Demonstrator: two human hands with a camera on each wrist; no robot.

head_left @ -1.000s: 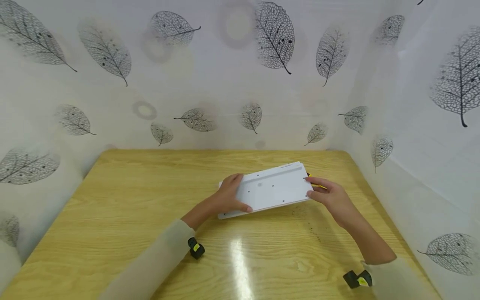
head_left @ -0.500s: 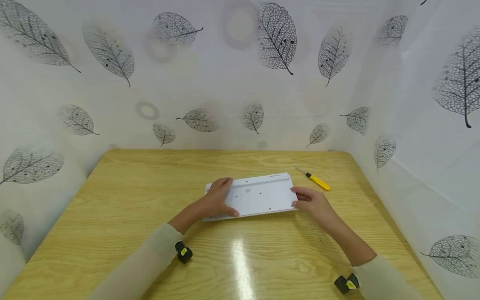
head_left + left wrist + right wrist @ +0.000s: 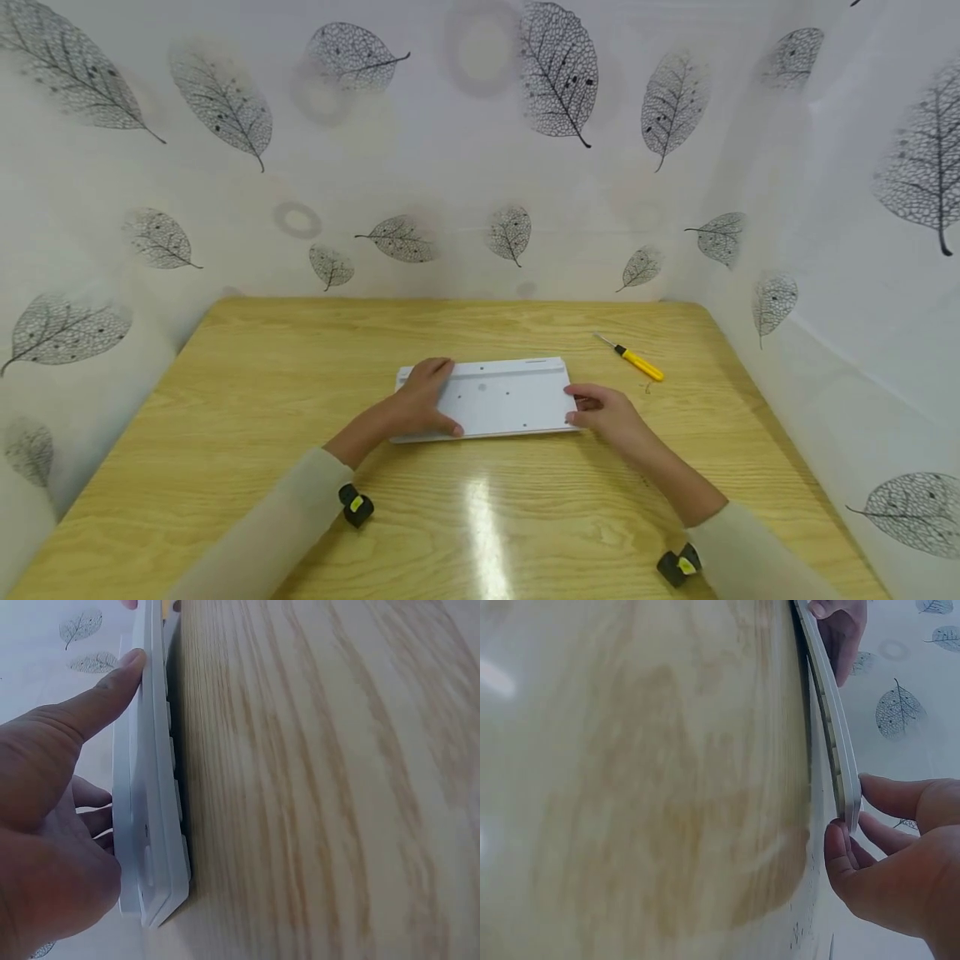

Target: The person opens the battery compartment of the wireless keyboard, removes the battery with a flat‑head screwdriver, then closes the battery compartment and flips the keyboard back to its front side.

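Note:
A white keyboard [image 3: 491, 402] lies face down just over the wooden table, its back with several small screw holes turned up. My left hand [image 3: 422, 402] grips it across its width near the left end, thumb on the near edge. The row of keys along the keyboard's edge [image 3: 161, 787] faces the tabletop in the left wrist view. At the right end my right hand [image 3: 611, 415] pinches the keyboard; in the right wrist view the right hand's fingers [image 3: 842, 851] reach under its corner.
A yellow-handled screwdriver [image 3: 639, 362] lies on the table [image 3: 285, 358] beyond my right hand. Several tiny dark specks [image 3: 796, 934] show on the tabletop in the right wrist view. Leaf-printed cloth [image 3: 450, 167] hangs behind and along both sides.
Both hands have brought the keyboard leftward, nearer and down to the table, and its tilt has levelled out. The screwdriver, mostly hidden behind it a second ago, is in full view.

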